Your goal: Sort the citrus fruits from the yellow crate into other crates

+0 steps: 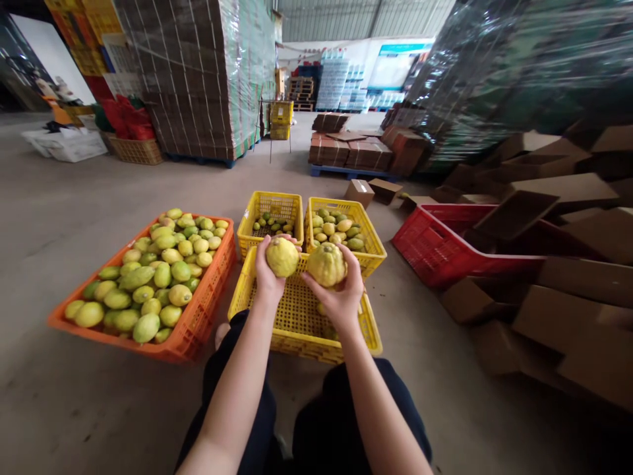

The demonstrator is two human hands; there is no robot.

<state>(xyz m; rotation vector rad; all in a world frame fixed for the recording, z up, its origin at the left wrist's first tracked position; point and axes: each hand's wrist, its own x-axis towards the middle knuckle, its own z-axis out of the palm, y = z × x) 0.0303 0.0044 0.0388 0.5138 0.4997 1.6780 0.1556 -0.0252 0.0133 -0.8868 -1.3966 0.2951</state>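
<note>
My left hand (270, 274) is closed round a round yellow lemon (282, 257). In my right hand (346, 293) is a larger, ribbed yellow-green lemon (327, 264), gripped between thumb and fingers. Both fruits are held side by side, slightly apart, above the near yellow crate (291, 310). A few fruits lie at that crate's right side, partly hidden by my right hand. Behind it stand two more yellow crates: the left one (270, 198) has some small green fruits, and the right one (373, 257) holds more yellow and green ones.
An orange crate (208, 310) heaped with green and yellow lemons (161, 270) stands at left. To the right are a red crate (435, 244) and a pile of cardboard boxes (568, 316). Wrapped pallet stacks (188, 79) and flattened cartons (346, 152) stand farther back.
</note>
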